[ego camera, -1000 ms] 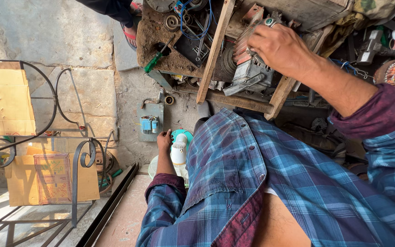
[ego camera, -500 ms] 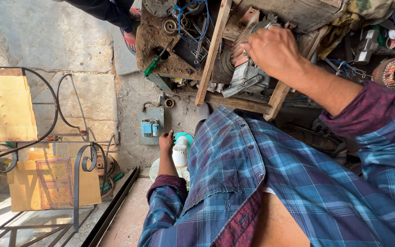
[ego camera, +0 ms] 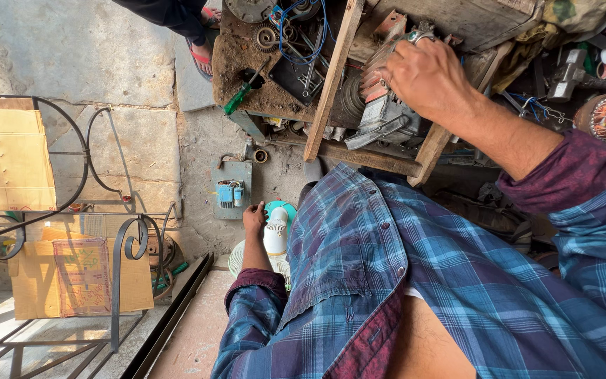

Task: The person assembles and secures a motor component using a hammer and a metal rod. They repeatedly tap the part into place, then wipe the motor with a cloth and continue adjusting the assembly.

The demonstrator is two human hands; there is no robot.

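Motor parts (ego camera: 380, 105), a grey metal housing with a reddish finned piece on top, sit on the cluttered wooden worktop (ego camera: 331, 77) at the upper middle of the head view, among loose gears, blue wires and a green-handled screwdriver (ego camera: 243, 91). The right hand (ego camera: 426, 74) reaches out over them with its fingers curled down onto the top of the finned piece; a ringed finger shows, but whether the fingertips truly pinch something small there cannot be told, since the back of the hand hides them. Lower down, near the person's body, the left hand (ego camera: 254, 217) is closed around the neck of a small white fan (ego camera: 275, 235) with a teal rear cap, holding it upright above the ground beside a grey switch box (ego camera: 231, 189) on the stone floor. A blue plaid shirt fills the lower right of the view. Another person's foot in a sandal (ego camera: 203, 52) stands at the top edge, well apart from both hands. To do the reach well, it seems wise to keep the wrist low and steady, feel for the part rather than tug, and keep the blue wires clear, while the left hand keeps the fan from tipping.
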